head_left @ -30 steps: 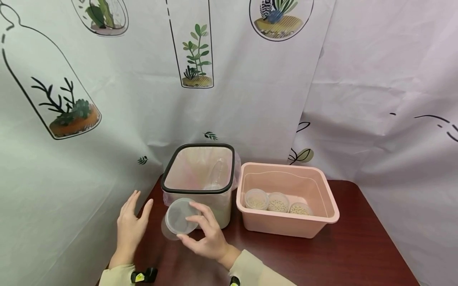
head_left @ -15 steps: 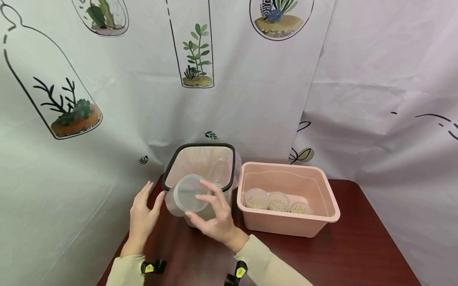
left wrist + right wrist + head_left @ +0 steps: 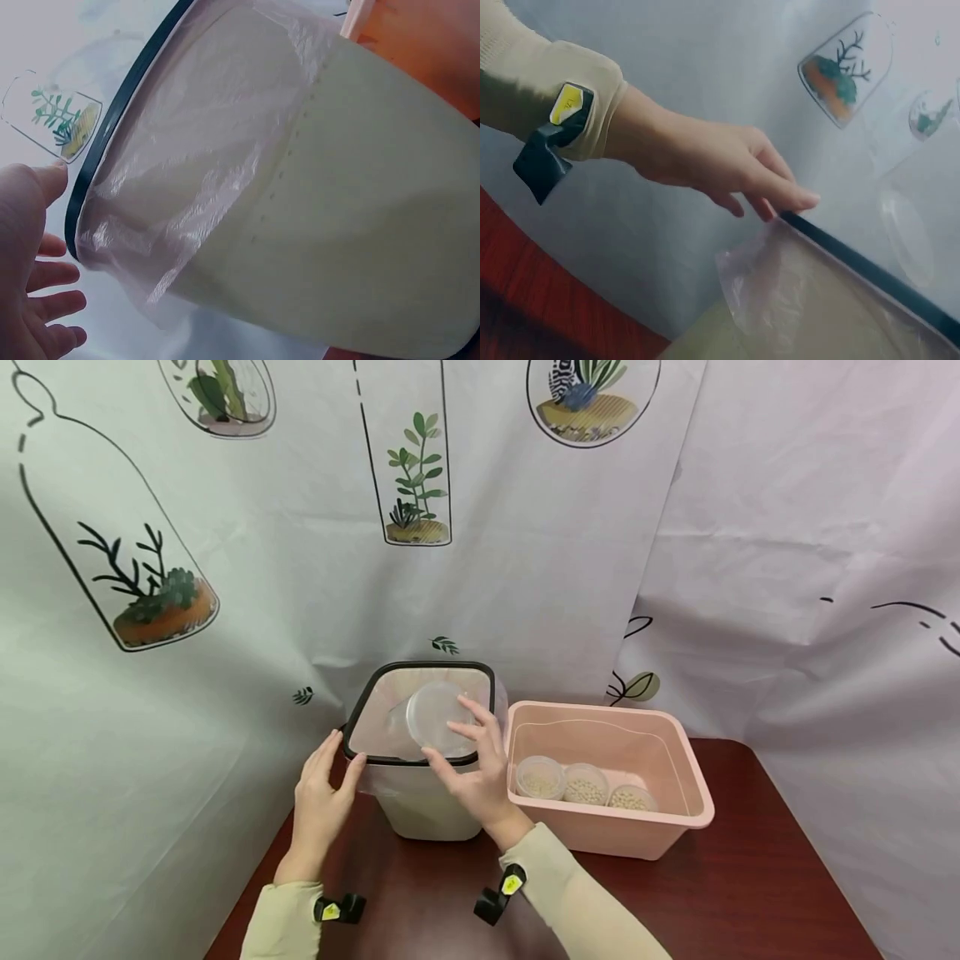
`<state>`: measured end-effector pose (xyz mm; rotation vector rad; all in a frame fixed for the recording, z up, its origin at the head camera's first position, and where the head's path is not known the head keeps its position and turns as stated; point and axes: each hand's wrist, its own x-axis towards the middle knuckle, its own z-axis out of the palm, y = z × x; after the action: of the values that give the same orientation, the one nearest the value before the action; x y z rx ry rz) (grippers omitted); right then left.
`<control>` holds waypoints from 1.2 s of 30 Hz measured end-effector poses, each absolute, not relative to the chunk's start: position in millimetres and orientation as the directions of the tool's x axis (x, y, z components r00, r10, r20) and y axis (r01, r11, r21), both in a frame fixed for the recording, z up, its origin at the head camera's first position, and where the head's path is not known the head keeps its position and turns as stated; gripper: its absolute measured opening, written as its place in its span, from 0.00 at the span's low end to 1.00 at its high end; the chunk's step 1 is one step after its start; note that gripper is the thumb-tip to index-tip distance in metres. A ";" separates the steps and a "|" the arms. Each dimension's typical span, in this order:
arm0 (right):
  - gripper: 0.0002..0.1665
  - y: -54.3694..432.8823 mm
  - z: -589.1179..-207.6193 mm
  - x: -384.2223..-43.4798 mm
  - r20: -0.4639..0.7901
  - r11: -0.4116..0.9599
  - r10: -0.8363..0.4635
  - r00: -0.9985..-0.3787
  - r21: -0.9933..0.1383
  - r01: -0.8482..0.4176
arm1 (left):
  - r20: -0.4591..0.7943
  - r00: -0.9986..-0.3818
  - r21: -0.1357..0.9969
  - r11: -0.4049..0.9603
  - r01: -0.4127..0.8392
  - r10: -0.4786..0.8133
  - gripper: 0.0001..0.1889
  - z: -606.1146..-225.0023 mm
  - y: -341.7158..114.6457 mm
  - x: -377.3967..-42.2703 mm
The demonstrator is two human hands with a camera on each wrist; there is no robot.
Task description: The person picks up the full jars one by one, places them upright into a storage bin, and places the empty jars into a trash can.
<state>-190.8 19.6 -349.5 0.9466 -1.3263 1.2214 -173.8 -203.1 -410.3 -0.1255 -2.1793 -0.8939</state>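
Note:
Over the mouth of a pale square-sided bin [image 3: 442, 806], my right hand [image 3: 480, 777] holds a translucent round plastic tub [image 3: 435, 718] between thumb and fingers. The tub is tilted, its round face toward the head camera, and looks see-through. In the right wrist view the right hand is out of sight. My left hand [image 3: 318, 802] is at the bin's near left corner, fingers extended, fingertips right at the black rim [image 3: 101, 150]. In the right wrist view the left hand [image 3: 712, 161] has a finger overlapping that rim. A thin pinkish liner bag [image 3: 187, 135] folds over the outside.
A pink plastic basin [image 3: 607, 827] stands right of the bin. Three round clear tubs sit along its front wall, the middle tub [image 3: 586, 785] showing small pale grains. Both containers are on a dark red table [image 3: 720, 893], with a printed cloth [image 3: 525, 568] hanging behind.
My right hand has carried the tub up and right, from in front of the bin to over its mouth. The left hand has moved right to the bin's rim.

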 end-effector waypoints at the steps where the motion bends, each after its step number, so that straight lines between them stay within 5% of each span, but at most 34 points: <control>1: 0.20 19.4 -353.3 -194.7 0.983 0.164 0.100 -0.151 -0.166 -0.972 | 0.689 -0.703 0.558 0.750 0.355 -0.179 0.27 -410.5 -202.2 -174.7; 11: 0.25 7.3 -378.5 -231.6 0.961 0.231 -0.031 -0.276 -0.262 -0.937 | 0.728 -0.674 0.513 0.752 0.414 -0.126 0.25 -410.7 -192.2 -183.3; 20: 0.21 1.6 -376.2 -232.6 0.876 0.442 -0.289 -0.386 -0.236 -0.865 | 0.730 -0.672 0.513 0.752 0.415 -0.127 0.24 -412.6 -189.2 -184.0; 29: 0.21 2.0 -373.9 -228.1 0.753 0.520 -0.408 -0.516 -0.273 -0.810 | 0.719 -0.684 0.524 0.745 0.413 -0.126 0.25 -413.4 -189.7 -182.6; 36: 0.19 3.3 -376.1 -225.2 0.789 0.463 -0.403 -0.464 -0.261 -0.847 | 0.710 -0.688 0.535 0.748 0.393 -0.146 0.25 -414.0 -191.1 -179.1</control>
<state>-225.2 3.3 -376.1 1.0353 -2.0576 0.8708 -179.1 -191.1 -414.0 -0.1846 -2.1641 -0.8835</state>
